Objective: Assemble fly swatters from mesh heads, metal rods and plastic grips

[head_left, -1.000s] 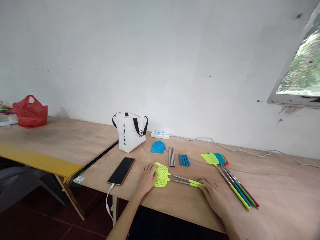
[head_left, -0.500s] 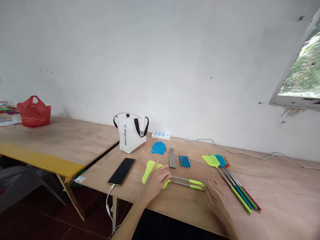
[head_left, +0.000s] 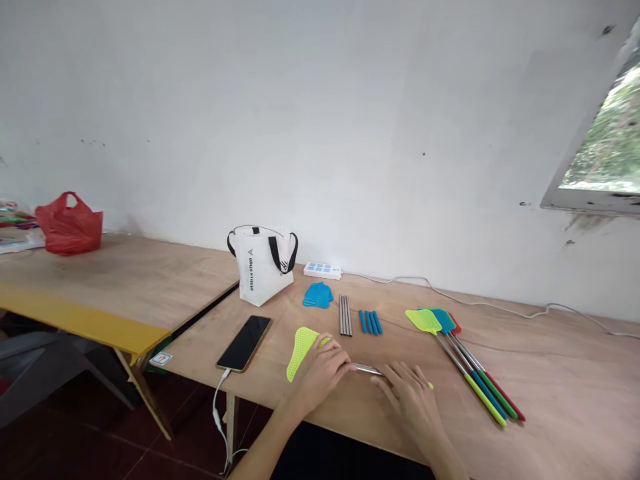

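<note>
Two yellow-green fly swatters lie side by side under my hands; one mesh head (head_left: 302, 348) shows left of my fingers. My left hand (head_left: 324, 370) is closed round the swatters' rods just below the heads. Between the hands a short stretch of metal rod (head_left: 367, 369) is visible. My right hand (head_left: 411, 393) curls over the handle end, fingers bent and thumb near the rod; only a bit of handle tip (head_left: 431, 385) shows beyond it. Farther back lie blue swatter heads (head_left: 317, 295), several metal rods (head_left: 345, 315) and several blue handle grips (head_left: 371, 323).
Several complete fly swatters (head_left: 477, 380) lie fanned out on the right. A phone (head_left: 245, 342) with a charging cable is at the left, near a white bag (head_left: 264, 270). A power strip (head_left: 323, 270) stands by the wall. A red bag (head_left: 70, 225) sits on the other table.
My right hand has moved left along the handles and now covers them. My left hand has shifted slightly right over the rods, and the swatters are drawn closer together.
</note>
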Motion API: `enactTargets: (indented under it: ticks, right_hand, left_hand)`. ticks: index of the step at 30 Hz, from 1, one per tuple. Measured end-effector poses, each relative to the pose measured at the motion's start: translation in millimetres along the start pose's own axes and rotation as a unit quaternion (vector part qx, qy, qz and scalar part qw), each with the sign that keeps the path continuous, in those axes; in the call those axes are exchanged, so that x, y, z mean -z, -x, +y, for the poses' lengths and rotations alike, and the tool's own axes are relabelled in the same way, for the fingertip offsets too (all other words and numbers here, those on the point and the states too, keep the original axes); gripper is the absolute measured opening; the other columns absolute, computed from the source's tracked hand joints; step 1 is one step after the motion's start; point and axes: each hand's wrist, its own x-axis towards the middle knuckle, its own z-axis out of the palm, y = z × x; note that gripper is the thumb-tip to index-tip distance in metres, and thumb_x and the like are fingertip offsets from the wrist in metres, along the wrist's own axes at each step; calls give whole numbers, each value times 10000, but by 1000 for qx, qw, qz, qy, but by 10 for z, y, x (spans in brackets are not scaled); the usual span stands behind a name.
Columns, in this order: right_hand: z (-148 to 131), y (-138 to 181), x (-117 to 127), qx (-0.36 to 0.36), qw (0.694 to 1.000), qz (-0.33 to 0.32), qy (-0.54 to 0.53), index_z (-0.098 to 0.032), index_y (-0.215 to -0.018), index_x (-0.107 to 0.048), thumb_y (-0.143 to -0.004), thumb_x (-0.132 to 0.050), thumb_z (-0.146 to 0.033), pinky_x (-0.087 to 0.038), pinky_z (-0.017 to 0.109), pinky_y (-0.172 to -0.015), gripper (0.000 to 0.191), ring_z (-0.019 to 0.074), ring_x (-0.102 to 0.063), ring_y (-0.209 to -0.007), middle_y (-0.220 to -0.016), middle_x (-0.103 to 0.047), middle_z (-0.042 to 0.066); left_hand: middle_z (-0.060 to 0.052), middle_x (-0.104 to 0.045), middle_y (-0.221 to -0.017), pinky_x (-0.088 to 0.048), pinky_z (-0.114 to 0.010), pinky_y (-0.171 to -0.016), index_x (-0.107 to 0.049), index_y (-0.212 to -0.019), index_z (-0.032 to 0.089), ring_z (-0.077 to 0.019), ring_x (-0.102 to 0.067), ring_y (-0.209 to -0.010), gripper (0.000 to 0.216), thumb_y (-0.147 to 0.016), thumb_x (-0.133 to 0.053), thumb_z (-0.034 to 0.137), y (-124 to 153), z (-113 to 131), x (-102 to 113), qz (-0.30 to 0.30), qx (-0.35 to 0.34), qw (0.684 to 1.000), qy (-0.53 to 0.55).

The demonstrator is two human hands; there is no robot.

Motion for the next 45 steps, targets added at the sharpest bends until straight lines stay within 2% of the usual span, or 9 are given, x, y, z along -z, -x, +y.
enactTargets:
  ticks: [5, 9, 13, 19, 23, 27, 31, 40, 45]
  right_hand:
    - [45, -4, 21, 25, 999, -18, -14, -256, -820, -654, -1093, -298, -391, -304, 318, -710, 469, 173, -595, -693, -721, -675, -5]
    - [593, 135, 201, 22, 999, -29, 0, -296, -943, -726, -1091, -277, -402, -358, 340, -824, 485, 195, -660, -876, -925, -765, 23]
    - [1187, 329, 299, -69, 997, 3, 32, -312, -908, -755, -1052, -302, -566, -409, 384, -860, 539, 232, -684, -906, -967, -782, 29]
    - [1429, 433, 282, -111, 993, -20, -14, -293, -876, -768, -980, -355, -709, -484, 368, -802, 596, 233, -709, -835, -931, -784, 44]
    - [1235, 307, 349, -82, 995, -27, -46, -289, -859, -759, -999, -372, -662, -486, 355, -767, 555, 228, -707, -815, -881, -771, 47]
    - [597, 52, 276, 22, 993, -96, -71, -294, -898, -736, -1063, -394, -441, -444, 317, -780, 407, 179, -678, -811, -869, -747, 19]
    - [100, -63, 153, 24, 998, -49, -38, -281, -932, -722, -1076, -373, -383, -394, 305, -689, 391, 178, -635, -710, -743, -696, 6]
    - [159, 36, 182, -7, 992, -109, -69, -286, -874, -702, -1067, -408, -365, -432, 307, -705, 361, 179, -642, -767, -830, -711, -6]
    - [148, 3, 80, 28, 995, -89, -39, -273, -867, -698, -1051, -447, -363, -416, 347, -792, 324, 191, -620, -829, -857, -706, 11]
  left_hand:
    - [29, -717, -803, -401, -376, -957, -634, -832, 201, -158, -611, -802, 278, -1054, -544, 343, 7, -34, -44, -8, -40, 999, 9]
    - [30, -727, -823, -363, -383, -1001, -664, -844, 220, -154, -616, -832, 309, -1081, -488, 311, 73, -322, 251, -5, -23, 1000, 1]
    - [38, -719, -811, -352, -392, -998, -665, -828, 223, -155, -618, -852, 298, -1072, -502, 273, 142, -563, 564, -9, 21, 1000, -16]
    - [31, -723, -821, -385, -394, -953, -657, -809, 223, -163, -621, -829, 298, -1062, -516, 292, 89, -464, 668, -15, 34, 999, -16]
    - [36, -718, -792, -362, -411, -995, -658, -809, 222, -164, -626, -816, 299, -1066, -520, 290, 22, -204, 536, 15, 13, 999, -32]
    - [16, -702, -743, -380, -411, -964, -638, -798, 202, -167, -630, -796, 313, -1070, -505, 282, -25, 153, 100, 47, -40, 997, -38]
    - [20, -710, -761, -388, -411, -953, -633, -813, 198, -158, -628, -775, 298, -1069, -513, 293, -13, 286, -208, 51, 5, 999, 14]
    - [21, -718, -805, -391, -400, -929, -644, -804, 203, -173, -627, -792, 282, -1035, -582, 353, -5, 229, -287, -30, 36, 998, 30]
    - [26, -705, -769, -377, -376, -914, -657, -775, 206, -167, -614, -779, 320, -1010, -616, 418, 42, 73, -220, -34, 20, 999, 13]
